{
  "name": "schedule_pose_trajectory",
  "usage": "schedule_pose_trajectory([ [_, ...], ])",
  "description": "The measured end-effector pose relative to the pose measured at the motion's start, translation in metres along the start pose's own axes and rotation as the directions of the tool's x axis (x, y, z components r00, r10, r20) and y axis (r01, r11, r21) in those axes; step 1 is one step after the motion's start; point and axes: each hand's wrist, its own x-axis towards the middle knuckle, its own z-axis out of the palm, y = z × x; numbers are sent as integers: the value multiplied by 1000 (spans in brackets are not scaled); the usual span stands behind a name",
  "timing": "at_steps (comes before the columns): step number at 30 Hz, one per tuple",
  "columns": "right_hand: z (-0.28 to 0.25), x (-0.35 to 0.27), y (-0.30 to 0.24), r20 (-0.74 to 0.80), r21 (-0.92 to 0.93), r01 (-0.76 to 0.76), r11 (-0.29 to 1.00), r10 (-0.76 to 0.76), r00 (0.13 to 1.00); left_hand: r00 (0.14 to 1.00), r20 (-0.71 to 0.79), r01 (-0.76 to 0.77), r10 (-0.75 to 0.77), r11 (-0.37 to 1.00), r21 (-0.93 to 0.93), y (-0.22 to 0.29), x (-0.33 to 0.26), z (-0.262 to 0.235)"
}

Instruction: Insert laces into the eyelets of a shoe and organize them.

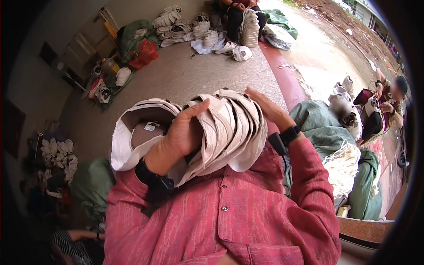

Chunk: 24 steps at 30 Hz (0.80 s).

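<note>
I hold a thick stack of cream and white cap pieces (229, 132) against my chest, fanned out in a curve. My left hand (183, 132) grips the stack from the front, thumb up over the brims. My right hand (265, 106) reaches around the far right side of the stack, fingers on its top edge. An open cap with a brown inside and a small label (143, 128) sits at the left end of the stack. Both wrists wear black bands, and my sleeves are red.
Piles of white caps (176, 26) lie on the concrete floor (190, 75) at the back, beside a seated person (240, 13). Two more people sit at the right (384, 104) among green sacks (322, 128). Another cap pile (57, 152) and a green bag (90, 183) lie left.
</note>
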Motion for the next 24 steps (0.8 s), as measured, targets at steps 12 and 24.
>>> schedule_pose_trajectory([
  [12, 41, -50, -3, -470, 111, -25, 994, 75, 880, 993, 92, -76, 70, 995, 69, 39, 31, -16],
  [24, 50, -41, -42, -189, 217, 112, 970, -71, 979, 993, 82, -119, 87, 648, 752, 28, -23, -50],
])
